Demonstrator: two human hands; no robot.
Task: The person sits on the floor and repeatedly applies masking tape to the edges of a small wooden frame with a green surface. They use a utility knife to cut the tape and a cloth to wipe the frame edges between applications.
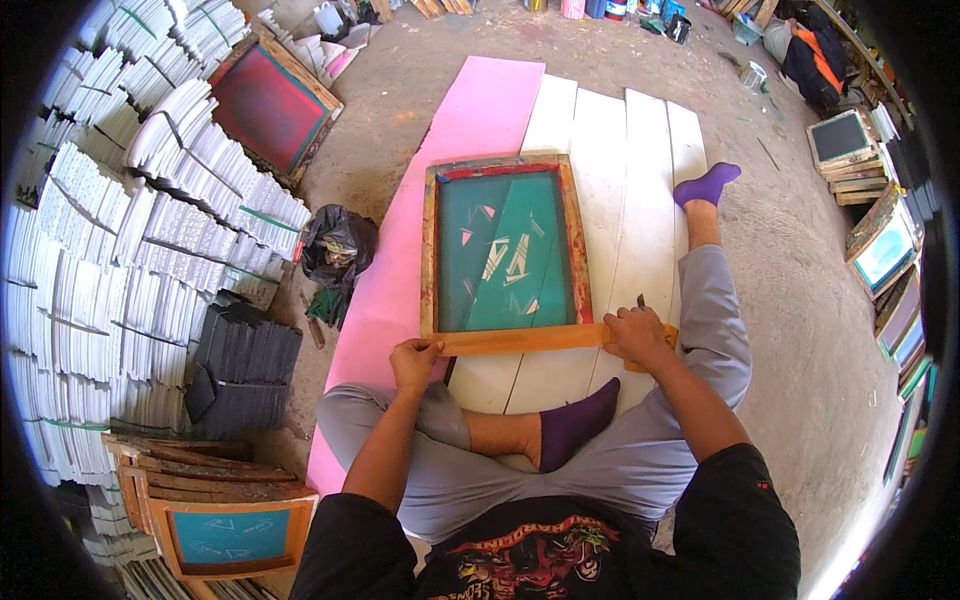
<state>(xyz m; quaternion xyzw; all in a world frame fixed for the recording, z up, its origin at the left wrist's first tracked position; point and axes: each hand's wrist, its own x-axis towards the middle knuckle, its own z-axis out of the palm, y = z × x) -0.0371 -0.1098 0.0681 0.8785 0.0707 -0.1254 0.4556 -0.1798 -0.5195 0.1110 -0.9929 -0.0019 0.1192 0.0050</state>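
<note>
Your right hand [638, 335] covers the screen frame's [505, 255] near right corner, fingers closed on it, a small dark tool hard to identify. Your left hand [415, 360] pinches the near left corner. The frame lies on white boards [625, 200], long axis pointing away from you.

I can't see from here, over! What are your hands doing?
Left hand and right hand both gripping near edge of the wooden screen-printing frame. Frame flat on white boards. Nothing lying on the screen.
</note>
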